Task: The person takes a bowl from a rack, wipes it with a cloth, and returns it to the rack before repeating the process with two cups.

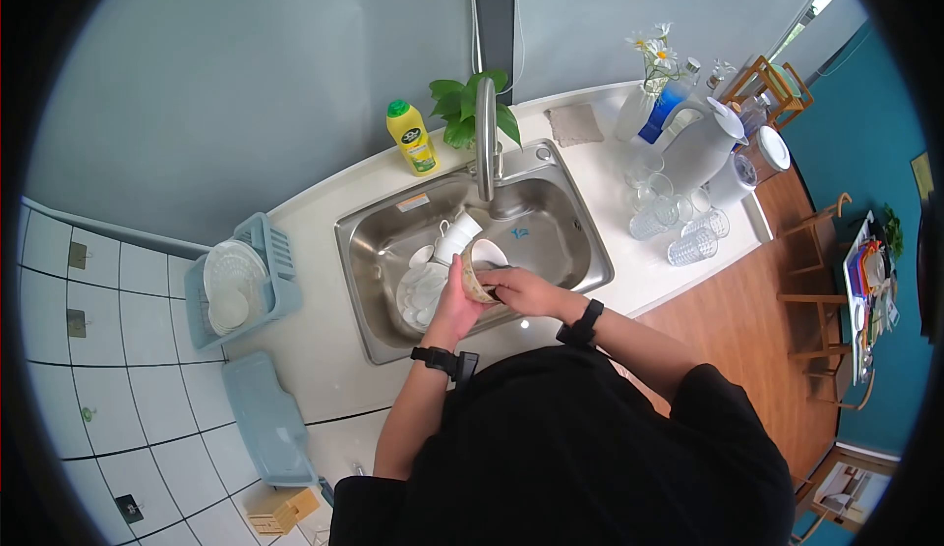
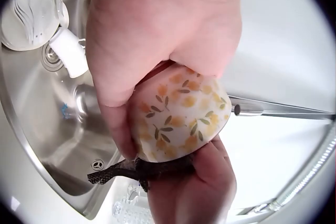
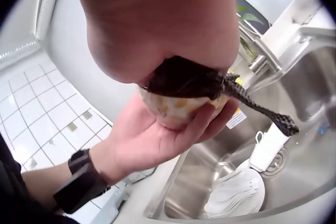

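Gripping a floral-patterned bowl (image 2: 181, 116) over the near part of a stainless-steel sink (image 1: 568, 241), a person in a black short-sleeved top is working with both hands close together. The left hand (image 1: 454, 302) is curling its fingers around the bowl's outer wall, where orange blossoms and green leaves are showing. The right hand (image 1: 526, 293) is clasping a dark mesh cloth (image 3: 199, 79) against the bowl's open side, with one strip trailing free; its fingertips are largely hidden. Below, a white mug (image 3: 269, 148) is lying on its side near the drain, just beside a white plate (image 3: 257, 186) bearing white spoons (image 3: 231, 190). Behind the sink, a curved faucet (image 1: 486, 143) is arching over the basin, while a yellow bottle with a green cap (image 1: 413, 141) is standing near a leafy plant (image 1: 457, 114). On the person's left, a light-blue dish rack (image 1: 282, 261) is holding white dishes (image 1: 234, 266), with a light-blue tray (image 1: 264, 413) lying nearby. On the right, clear tumblers (image 1: 693, 246) are clustering near a pale pitcher (image 1: 696, 148), and white daisies (image 1: 659, 53) are rising behind.
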A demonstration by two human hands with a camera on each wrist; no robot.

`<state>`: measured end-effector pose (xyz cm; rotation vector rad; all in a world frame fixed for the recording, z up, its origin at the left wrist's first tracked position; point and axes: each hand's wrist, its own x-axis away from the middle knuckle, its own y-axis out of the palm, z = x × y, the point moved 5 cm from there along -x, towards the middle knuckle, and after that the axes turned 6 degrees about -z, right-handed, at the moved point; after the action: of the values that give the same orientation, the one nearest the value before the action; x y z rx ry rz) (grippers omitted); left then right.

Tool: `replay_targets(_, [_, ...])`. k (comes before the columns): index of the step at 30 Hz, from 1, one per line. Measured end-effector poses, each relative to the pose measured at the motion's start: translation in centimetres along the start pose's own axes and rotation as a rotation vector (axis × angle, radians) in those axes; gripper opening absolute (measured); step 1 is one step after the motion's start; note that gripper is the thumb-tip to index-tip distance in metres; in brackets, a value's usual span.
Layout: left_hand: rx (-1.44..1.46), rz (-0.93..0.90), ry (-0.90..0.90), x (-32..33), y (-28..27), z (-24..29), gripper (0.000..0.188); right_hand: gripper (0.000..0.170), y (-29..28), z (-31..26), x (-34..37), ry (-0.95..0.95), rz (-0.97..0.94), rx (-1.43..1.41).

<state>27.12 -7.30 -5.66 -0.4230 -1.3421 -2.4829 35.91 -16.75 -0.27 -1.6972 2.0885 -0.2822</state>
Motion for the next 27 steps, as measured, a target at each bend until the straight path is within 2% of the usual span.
replay_targets(2, [0.006,0.01,-0.012,0.1,0.1,0.0,0.062,0.041,0.6,2.5,0.6,0.286,-0.225,-0.349])
replay_targets(4, [-0.002,0.028,0.058,0.0,-0.5,0.2,0.059,0.039,0.0,1.7,0.6,0.284,-0.224,-0.29])
replay_targets(6, [-0.009,0.041,0.045,-0.2,-1.0,0.0,0.057,0.037,-0.9,1.2,0.7,0.281,-0.224,-0.228])
replay_targets(8, [-0.016,0.057,0.038,-0.2,-1.4,-0.1,0.056,0.033,-1.9,2.3,1.2,0.534,-0.267,-0.379])
replay_targets(9, [-0.008,0.057,0.017,0.1,-1.2,0.0,0.055,0.033,-2.0,3.3,1.5,0.53,-0.271,-0.38])
replay_targets(11, [0.0,0.058,-0.002,0.2,-1.2,0.3,0.054,0.035,-3.1,6.8,2.4,0.644,0.117,-0.654])
replay_targets(12, [-0.025,0.065,-0.029,0.4,-1.4,0.3,0.052,0.036,-4.3,5.4,2.3,0.609,0.313,-0.776])
replay_targets(13, [-0.05,0.071,-0.058,0.5,-1.6,0.3,0.051,0.036,-4.6,4.0,1.8,0.61,0.311,-0.776])
replay_targets(15, [-0.126,0.049,-0.035,1.0,-1.5,0.3,0.054,0.034,-5.9,0.7,0.5,0.329,0.394,-0.537])
replay_targets(16, [-0.206,0.025,-0.014,1.2,-1.3,0.3,0.059,0.039,-5.5,0.1,0.3,0.329,0.325,-0.361])
replay_targets(17, [-0.209,0.023,-0.021,1.2,-1.2,0.2,0.059,0.039,-4.7,0.2,0.2,0.332,0.332,-0.363])
replay_targets(19, [-0.356,-0.025,-0.015,0.7,-0.9,0.1,0.075,0.051,-3.0,-2.3,-0.7,-0.079,0.195,0.269])
replay_targets(20, [-0.362,0.011,-0.027,0.6,-1.0,0.0,0.082,0.061,-2.5,-2.4,-0.5,-0.089,0.145,0.335])
replay_targets(21, [-0.364,0.011,-0.026,0.5,-1.0,-0.1,0.082,0.061,-2.6,-2.2,-0.4,-0.091,0.147,0.336])
replay_targets(23, [-0.532,-0.002,0.121,0.5,-1.0,0.4,0.081,0.055,-2.8,-1.9,0.2,-0.152,0.163,0.325])
replay_targets(24, [-0.529,0.002,0.12,0.8,-0.7,0.5,0.081,0.055,-2.9,-1.5,0.7,-0.151,0.159,0.322])
replay_targets(26, [-0.456,-0.015,0.13,1.0,-0.2,1.0,0.079,0.048,-3.1,2.6,1.7,0.443,0.108,-0.16])
replay_targets(27, [-0.458,-0.012,0.132,1.2,0.2,1.3,0.079,0.048,-2.8,4.8,2.2,0.44,0.107,-0.162])
